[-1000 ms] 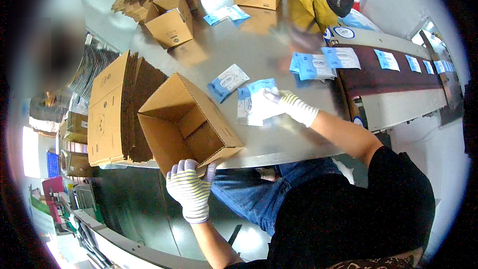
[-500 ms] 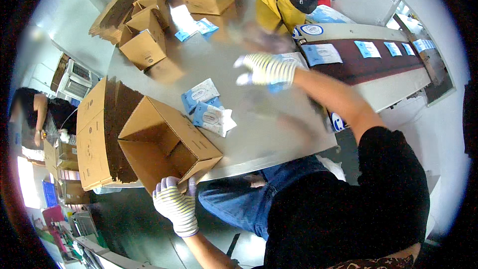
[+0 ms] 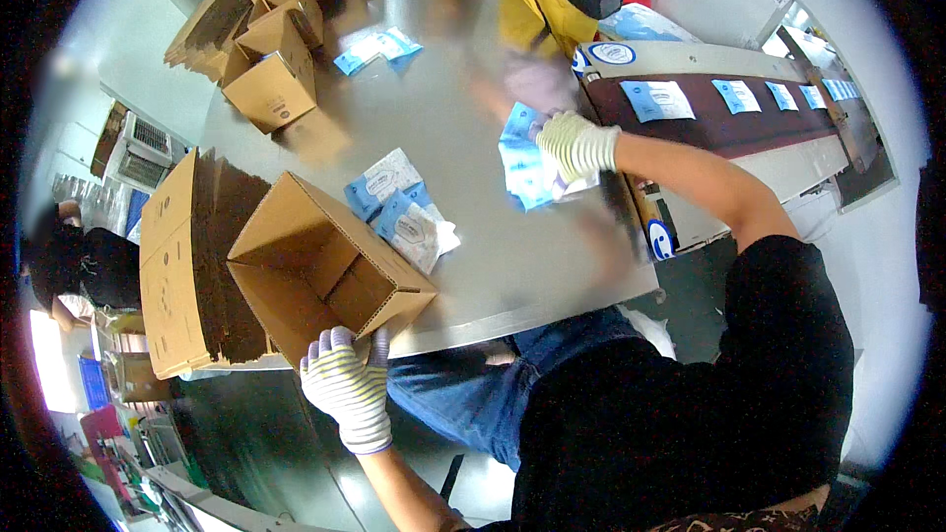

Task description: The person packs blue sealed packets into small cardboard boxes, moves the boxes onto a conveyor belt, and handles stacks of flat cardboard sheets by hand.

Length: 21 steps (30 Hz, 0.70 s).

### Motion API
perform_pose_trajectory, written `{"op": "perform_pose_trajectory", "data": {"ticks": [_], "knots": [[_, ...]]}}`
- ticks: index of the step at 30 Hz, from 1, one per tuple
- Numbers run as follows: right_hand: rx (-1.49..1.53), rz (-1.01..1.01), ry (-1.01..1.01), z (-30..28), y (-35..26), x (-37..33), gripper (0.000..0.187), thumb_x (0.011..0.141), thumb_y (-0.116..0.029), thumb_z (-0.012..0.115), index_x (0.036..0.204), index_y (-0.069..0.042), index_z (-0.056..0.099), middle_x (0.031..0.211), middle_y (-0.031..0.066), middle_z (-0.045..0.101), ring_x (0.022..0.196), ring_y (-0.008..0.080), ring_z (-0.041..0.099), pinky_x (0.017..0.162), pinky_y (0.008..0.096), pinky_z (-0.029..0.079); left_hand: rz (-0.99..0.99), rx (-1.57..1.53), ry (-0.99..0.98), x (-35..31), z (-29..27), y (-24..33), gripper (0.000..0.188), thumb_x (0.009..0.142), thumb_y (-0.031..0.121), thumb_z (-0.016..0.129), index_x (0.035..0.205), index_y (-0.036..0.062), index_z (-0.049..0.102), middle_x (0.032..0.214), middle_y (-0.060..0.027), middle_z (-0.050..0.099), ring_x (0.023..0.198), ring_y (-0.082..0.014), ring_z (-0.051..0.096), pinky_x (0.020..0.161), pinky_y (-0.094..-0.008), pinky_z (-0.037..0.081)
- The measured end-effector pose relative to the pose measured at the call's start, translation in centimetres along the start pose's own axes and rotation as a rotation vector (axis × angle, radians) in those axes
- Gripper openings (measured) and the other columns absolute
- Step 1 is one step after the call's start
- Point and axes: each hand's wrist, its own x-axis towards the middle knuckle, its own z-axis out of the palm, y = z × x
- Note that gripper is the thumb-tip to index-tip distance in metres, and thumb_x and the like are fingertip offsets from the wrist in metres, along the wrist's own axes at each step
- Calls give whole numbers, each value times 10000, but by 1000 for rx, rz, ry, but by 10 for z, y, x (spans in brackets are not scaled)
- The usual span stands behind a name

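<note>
1. Packets (image 3: 521,166) in light blue and white sit at your right hand (image 3: 574,145), over the right part of the table (image 3: 473,286), beside the end of the conveyor (image 3: 778,126).
2. Right hand state: your gloved fingers are curled closed onto these packets; the thumb is hidden. You cannot tell here whether they are clear of the tabletop.
3. Left hand state: your left hand (image 3: 345,384) is closed over the near rim of the open carton (image 3: 296,222), thumb set apart from the fingers.
4. Key relation: the open carton lies to the left of your right hand and closer to your body, well apart from it. Your left hand is nearer, touching it.
5. Axis: the carton mouth's longer side appears to run from far left to near right. The held packets overlap, so their long axis is unclear.
6. Between: loose pouches (image 3: 382,184) overlap on the table, just beside the carton's right side.
</note>
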Motion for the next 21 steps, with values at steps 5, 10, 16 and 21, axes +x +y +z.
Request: {"op": "perform_pose_trajectory", "data": {"ticks": [5, 10, 16, 21], "knots": [[235, 22, -145, -30, -53, -25, 893, 576, -385, 819, 1253, 62, 445, 1121, 254, 592, 1027, 352, 606, 868, 423, 497, -3, 9, -99, -3, -7, 4, 312, 700, 356, 725, 783, 119, 539, 753, -56, 556, 710, -252, 554, 643, -387, 431], [769, -157, 390, -71, -73, -4, 821, 641, -266, 818, 1311, -21, 411, 1169, 184, 594, 1037, 287, 610, 881, 381, 499, 38, 80, -223, -19, -19, 23, 276, 716, 321, 694, 831, 122, 541, 805, -58, 567, 752, -251, 560, 665, -399, 445], [292, -596, 568, -180, -195, 4, 390, 758, -256, 704, 1099, -85, 623, 1055, 69, 638, 966, 256, 616, 829, 384, 479, 108, 268, -179, -36, -17, 48, 251, 751, 338, 668, 816, 134, 538, 774, -31, 574, 705, -213, 579, 615, -376, 462], [-145, -723, 162, -81, -281, 66, 326, 778, -263, 619, 1035, -69, 672, 949, 77, 683, 868, 274, 647, 721, 423, 503, 114, 263, -302, -42, -25, 72, 196, 791, 311, 625, 825, 131, 555, 794, -39, 583, 730, -221, 581, 634, -374, 466]]}}
